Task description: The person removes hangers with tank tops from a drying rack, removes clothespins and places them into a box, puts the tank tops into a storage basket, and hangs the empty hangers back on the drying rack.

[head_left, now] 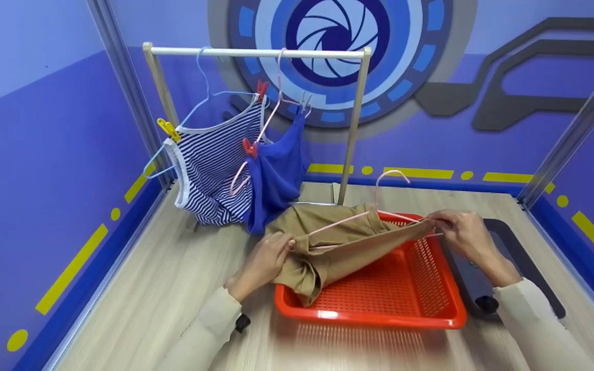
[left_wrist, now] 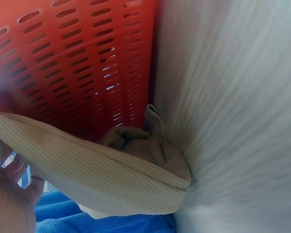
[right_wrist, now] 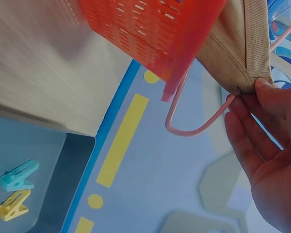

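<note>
The tan garment (head_left: 359, 252) is stretched above the back-left part of the red basket (head_left: 369, 320), spilling over its left edge. The pink hanger (head_left: 338, 223) sits at the waist opening, its hook standing free above the basket's back edge. The left hand (head_left: 268, 257) pinches the left end of the waistband, the right hand (head_left: 464, 234) the right end; both grips are narrow on cloth.

With no clip visible on this waistband, the hanger could probably slide out if either pinch loosened. The loose folds at the basket's front-left corner might snag its rim, which could tip or drag the basket along the table (head_left: 173, 278).

The right wrist view shows the hanger's curved end poking out just beside the right fingertips, and a teal clothespin (right_wrist: 19, 175) and a yellow clothespin (right_wrist: 13, 205) in the dark tray (right_wrist: 77, 174); the head view does not reveal those pins. Only the head view shows the hook and, near the table's back edge, the rack (head_left: 356, 123) in full.
</note>
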Tool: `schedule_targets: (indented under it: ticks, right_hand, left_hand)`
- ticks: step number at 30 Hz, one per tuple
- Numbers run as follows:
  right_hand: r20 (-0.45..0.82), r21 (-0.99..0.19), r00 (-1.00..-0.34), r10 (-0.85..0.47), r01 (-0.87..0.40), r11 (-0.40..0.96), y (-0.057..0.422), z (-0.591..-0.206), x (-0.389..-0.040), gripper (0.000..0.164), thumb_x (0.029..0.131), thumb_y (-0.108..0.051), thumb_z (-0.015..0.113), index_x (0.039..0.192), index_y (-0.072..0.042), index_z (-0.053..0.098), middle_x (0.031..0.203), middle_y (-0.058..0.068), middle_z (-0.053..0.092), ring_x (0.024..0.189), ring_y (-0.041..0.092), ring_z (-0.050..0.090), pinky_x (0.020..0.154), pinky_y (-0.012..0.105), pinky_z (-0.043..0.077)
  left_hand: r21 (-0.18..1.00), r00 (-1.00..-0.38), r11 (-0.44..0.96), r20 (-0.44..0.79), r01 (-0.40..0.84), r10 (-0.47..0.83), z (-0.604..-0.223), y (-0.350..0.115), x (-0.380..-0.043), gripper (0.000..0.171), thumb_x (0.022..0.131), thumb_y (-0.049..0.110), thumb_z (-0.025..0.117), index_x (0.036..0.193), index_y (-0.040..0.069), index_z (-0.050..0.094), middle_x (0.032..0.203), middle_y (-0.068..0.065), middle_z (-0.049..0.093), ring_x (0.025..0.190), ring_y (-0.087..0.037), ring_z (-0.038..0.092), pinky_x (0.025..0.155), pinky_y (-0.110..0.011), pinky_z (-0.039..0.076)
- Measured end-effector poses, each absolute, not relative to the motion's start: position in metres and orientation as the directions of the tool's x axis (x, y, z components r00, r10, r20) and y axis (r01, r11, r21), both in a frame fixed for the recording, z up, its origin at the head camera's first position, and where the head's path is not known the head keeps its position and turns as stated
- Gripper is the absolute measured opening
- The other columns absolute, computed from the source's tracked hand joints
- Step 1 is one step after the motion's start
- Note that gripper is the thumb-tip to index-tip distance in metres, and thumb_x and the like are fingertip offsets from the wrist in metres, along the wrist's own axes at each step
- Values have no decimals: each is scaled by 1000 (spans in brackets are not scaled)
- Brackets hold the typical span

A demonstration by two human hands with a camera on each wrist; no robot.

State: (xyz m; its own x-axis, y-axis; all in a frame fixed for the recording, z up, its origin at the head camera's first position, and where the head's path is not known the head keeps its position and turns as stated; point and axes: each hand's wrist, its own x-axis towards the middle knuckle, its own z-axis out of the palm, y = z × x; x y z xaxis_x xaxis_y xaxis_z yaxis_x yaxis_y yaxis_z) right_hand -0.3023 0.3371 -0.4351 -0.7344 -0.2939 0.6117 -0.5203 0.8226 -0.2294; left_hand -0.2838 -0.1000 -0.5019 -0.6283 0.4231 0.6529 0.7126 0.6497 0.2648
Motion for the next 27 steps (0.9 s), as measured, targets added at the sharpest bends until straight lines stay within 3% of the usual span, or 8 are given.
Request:
schedule_targets:
  ticks: [8, 13, 18, 24, 27]
  right_hand:
    - [631, -267, -742, -227, -482, 835, 347, -442, -303, 10, 87, -1, 72, 94, -6, 77, 90, 13, 76, 75, 30, 72, 65, 49, 57]
    - [621, -309, -762, -183, -452, 837, 352, -445, -302, 10, 87, -4, 72, 95, -8, 78, 89, 13, 76, 72, 28, 71, 60, 28, 55]
    - [628, -328, -761, -164, -450, 831, 355, -446, -304, 10, 86, -4, 73, 94, -9, 78, 87, 12, 77, 70, 23, 68, 59, 7, 42]
    - [637, -344, -758, -142, -444, 827, 358, -448, -304, 10, 85, -4, 74, 93, -8, 78, 85, 13, 76, 66, 7, 61, 56, 5, 38]
    - [636, -357, -760, -134, -444, 822, 359, -449, -304, 10, 85, -3, 74, 93, -8, 77, 85, 13, 76, 65, 4, 59, 56, 4, 38]
  left_hand:
    - [286, -632, 639, 656, 714, 413, -504, -102, -283, 13, 102, 13, 51, 91, 10, 59, 74, -3, 55, 70, -19, 55, 67, -35, 46]
    - [307, -644, 629, 640, 714, 419, -504, -103, -284, 14, 102, 12, 50, 91, 9, 58, 75, -3, 55, 73, -20, 55, 70, -36, 46]
    - [289, -608, 598, 661, 748, 441, -504, -104, -285, 13, 101, 9, 50, 90, 9, 57, 75, -3, 54, 73, -19, 55, 71, -36, 46]
    - [232, -551, 582, 696, 779, 460, -506, -105, -287, 12, 100, 5, 51, 91, 7, 58, 77, -3, 57, 76, -21, 58, 74, -37, 47]
    - [218, -543, 587, 703, 780, 459, -506, -105, -286, 10, 99, 3, 51, 94, 6, 59, 78, -4, 59, 77, -22, 59, 75, -37, 48]
